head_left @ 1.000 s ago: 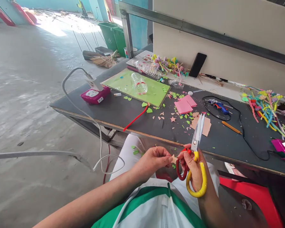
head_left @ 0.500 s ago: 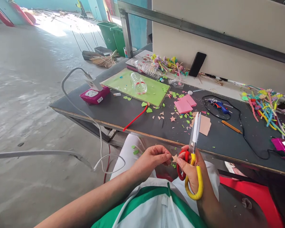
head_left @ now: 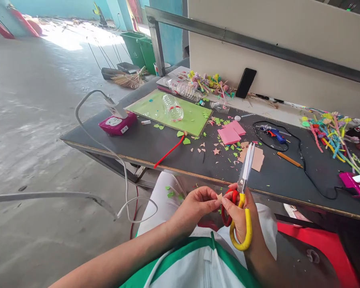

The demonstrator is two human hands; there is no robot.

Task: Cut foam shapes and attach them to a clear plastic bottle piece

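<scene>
My left hand point(head_left: 198, 204) pinches a small tan paper cut-out point(head_left: 219, 197) over my lap, just below the table's front edge. My right hand point(head_left: 243, 212) grips red-and-yellow-handled scissors point(head_left: 241, 200), its fingertips also touching the cut-out. The scissor blades are closed and point up over the dark table point(head_left: 144, 144). A tan paper sheet point(head_left: 257, 158) and a tan star point(head_left: 217, 151) lie on the table just beyond the blades, among green and tan scraps.
On the table are pink paper sheets point(head_left: 231, 132), a green board point(head_left: 168, 112) with a clear bottle point(head_left: 173, 108), a red pipe cleaner point(head_left: 169, 152), a glue gun point(head_left: 276, 135) with black cord, a pencil point(head_left: 289, 160), a phone point(head_left: 245, 83), and coloured pipe cleaners point(head_left: 333, 134). A pink power strip point(head_left: 117, 123) sits at the left.
The scissors have tilted slightly more upright and my hands have drawn closer together around the cut-out. The view has shifted a little to the right.
</scene>
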